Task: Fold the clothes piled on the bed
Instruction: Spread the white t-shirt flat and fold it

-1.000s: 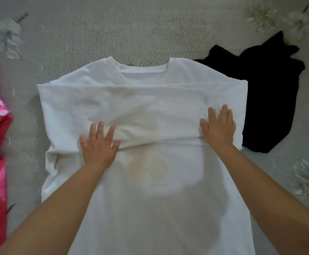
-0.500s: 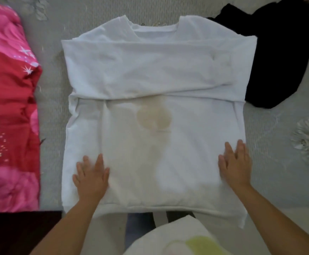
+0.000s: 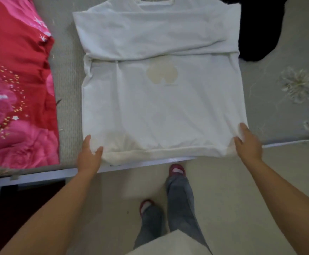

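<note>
White cotton-like cloth T-shirt (image 3: pixel 161 107): matt, soft, lightly creased, faint yellowish print showing through weave. Grey woven bed cover (image 3: pixel 68 92) left of shirt: coarse ribbed texture (pale floral embroidery right of shirt, slight sheen). Red-and-pink floral quilt (image 3: pixel 15 89) further left of shirt: smooth printed fabric, faintly glossy. Black cloth garment (image 3: pixel 260 28) right of shirt collar: matt, light-absorbing. Floor below shirt hem: smooth, pale, matt.

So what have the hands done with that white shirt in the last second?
Both hands slid from the folded-over sleeves down to the hem. The left hand and right hand now take hold of the bottom corners of the white shirt, thumbs on top. The sleeve fold across the chest stayed put, as did the black garment and pink blanket.
</note>
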A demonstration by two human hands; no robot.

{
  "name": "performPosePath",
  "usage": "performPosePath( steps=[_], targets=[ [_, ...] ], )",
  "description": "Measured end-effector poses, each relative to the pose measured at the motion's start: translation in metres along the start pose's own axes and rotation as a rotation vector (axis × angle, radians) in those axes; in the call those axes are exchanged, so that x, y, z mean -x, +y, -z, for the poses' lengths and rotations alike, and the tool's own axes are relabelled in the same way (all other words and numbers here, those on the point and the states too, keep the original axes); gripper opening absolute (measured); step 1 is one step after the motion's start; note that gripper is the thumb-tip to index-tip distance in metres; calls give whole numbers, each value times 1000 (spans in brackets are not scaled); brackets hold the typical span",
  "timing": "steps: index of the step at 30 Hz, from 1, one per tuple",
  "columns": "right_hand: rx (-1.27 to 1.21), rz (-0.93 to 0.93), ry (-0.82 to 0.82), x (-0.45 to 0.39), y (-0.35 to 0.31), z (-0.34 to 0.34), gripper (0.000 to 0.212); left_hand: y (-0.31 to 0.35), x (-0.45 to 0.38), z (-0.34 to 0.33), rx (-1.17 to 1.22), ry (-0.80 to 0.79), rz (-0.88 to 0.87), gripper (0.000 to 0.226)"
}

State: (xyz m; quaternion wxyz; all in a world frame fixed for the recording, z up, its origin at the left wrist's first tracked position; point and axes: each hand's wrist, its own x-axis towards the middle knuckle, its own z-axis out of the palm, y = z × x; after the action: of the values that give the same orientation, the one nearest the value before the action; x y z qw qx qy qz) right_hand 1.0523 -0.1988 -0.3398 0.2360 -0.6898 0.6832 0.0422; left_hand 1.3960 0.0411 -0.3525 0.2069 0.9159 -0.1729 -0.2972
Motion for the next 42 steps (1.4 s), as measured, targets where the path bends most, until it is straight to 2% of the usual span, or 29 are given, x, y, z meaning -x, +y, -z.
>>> performPosePath(
  steps=[3,6,8,13,17,20,23,26,30,34,40,42],
  targets=[
    [96,29,2,9,-4,18,49,-13,5,11,-114,-36,-74,55],
    [216,11,16,15,3,34,53,-31,8,24,-349,-92,-44,60],
    [236,4,21,18,7,35,56,-39,10,27,-392,-86,-27,62],
    [53,19,9,34,13,8,61,-38,26,10,-166,-65,-80,62],
    [-181,-104,47,44,24,-1,63,-40,38,7,-58,-2,-121,58],
    [-145,-25,-22,49,26,-5,61,-42,46,8,-16,-66,-172,52],
    [-78,47,-92,50,24,-12,52,-39,51,7,-20,-71,-124,43],
    [-60,3,-127,42,24,-16,48,-35,52,5,45,-65,-70,42],
    [-111,4,-163,33,21,-16,50,-28,50,3,3,-32,-63,47],
    [-179,-4,-74,30,10,-2,47,-15,53,9,45,53,-31,52],
    [-525,-46,49,31,-27,55,54,17,58,50,308,138,-75,55],
    [-514,-7,75,31,-48,82,60,37,55,69,316,143,-109,62]
  ],
)
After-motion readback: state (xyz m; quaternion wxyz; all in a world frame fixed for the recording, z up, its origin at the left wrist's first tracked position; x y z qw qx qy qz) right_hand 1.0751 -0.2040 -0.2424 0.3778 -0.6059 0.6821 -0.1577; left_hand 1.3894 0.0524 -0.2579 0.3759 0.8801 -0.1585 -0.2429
